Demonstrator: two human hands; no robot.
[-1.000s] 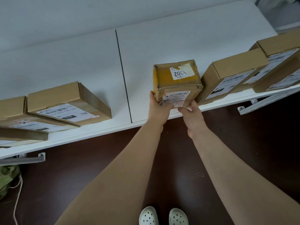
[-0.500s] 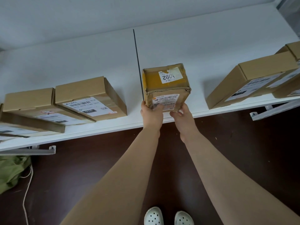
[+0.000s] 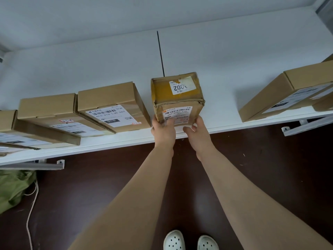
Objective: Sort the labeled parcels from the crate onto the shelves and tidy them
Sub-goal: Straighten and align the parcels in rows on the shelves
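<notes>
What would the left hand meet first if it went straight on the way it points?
The taped parcel it holds: the left hand points at its front face. Behind that lies bare shelf, then probably the wall.

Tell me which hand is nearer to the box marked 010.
Left. The left hand holds the taped parcel beside the 010 box; the right hand holds its other side, farther away.

Yellow-taped brown parcel (image 3: 177,98) with a white 002 label on the white shelf (image 3: 234,69); plain tan boxes (image 3: 111,105) carry white barcode labels; dark brown floor (image 3: 270,168), white perforated shoes (image 3: 173,240), green cloth (image 3: 14,188) lower left.
</notes>
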